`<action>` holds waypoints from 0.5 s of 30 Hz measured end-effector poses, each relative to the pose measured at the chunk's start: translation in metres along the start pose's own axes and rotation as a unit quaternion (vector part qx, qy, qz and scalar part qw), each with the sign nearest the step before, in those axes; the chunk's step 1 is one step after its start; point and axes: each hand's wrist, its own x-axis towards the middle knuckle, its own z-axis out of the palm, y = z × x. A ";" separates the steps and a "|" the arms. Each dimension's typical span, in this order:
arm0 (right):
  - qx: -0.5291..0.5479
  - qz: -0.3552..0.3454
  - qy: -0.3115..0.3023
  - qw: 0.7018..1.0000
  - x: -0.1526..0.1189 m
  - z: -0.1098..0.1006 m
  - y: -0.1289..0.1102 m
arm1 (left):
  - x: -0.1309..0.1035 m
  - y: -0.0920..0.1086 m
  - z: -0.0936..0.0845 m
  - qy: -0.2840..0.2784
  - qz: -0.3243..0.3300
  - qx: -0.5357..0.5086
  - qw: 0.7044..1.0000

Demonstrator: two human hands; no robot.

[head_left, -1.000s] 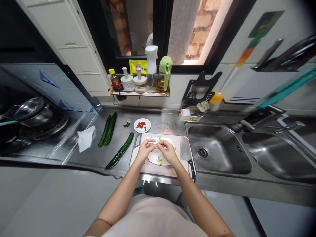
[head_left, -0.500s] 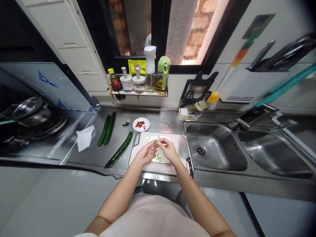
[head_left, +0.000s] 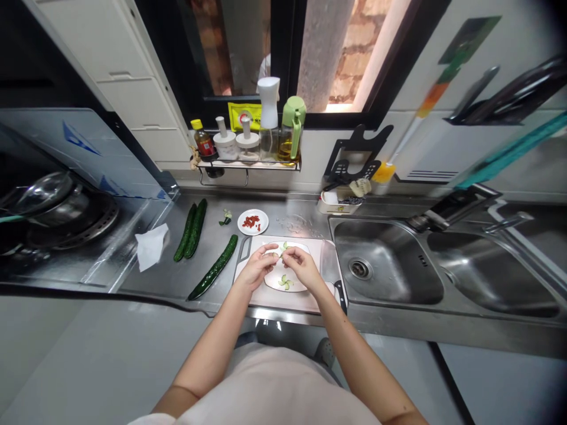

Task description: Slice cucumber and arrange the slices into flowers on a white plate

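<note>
Looking down in the head view, you have both bare hands above the white plate with rounded corners [head_left: 273, 280], near its upper part. Your left hand [head_left: 256, 268] is half curled, thumb and first finger near each other; whether these grip something, I cannot tell. Your right hand [head_left: 302, 267] has its fingertips pinched nearly closed, and it seems to hold a small green piece [head_left: 280, 254], whose shape is too small to read.

The plate lies on the pale rectangular chopping board [head_left: 283, 301]. On its lower part, one group of thin green-edged slices [head_left: 286, 283] is already spread like a pinwheel, and more green slices [head_left: 286, 245] are at the upper edge, partly behind your fingers. So, in my judgement, the lower group looks complete, while the piece at your fingers is not yet set down. How many pieces are left, I cannot say, because your hands cover part of the plate.

The wide-bladed knife with black handle [head_left: 341, 295] lies at the board's right side. To the left, three long dark-green cucumbers [head_left: 214, 268] look uncut on the steel counter [head_left: 170, 286], and the small round white dish [head_left: 241, 224] holds red pieces [head_left: 251, 221]
</note>
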 end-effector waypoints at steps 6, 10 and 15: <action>0.014 0.001 -0.045 0.999 0.000 -0.002 -0.008 | -0.001 0.006 0.001 0.003 0.041 0.054 0.998; 0.001 -0.004 -0.061 0.998 0.001 -0.003 -0.009 | -0.002 0.007 0.002 0.011 0.048 0.060 0.997; 0.011 0.001 -0.071 0.997 0.007 -0.006 -0.003 | 0.003 0.004 -0.002 0.032 0.058 0.077 0.995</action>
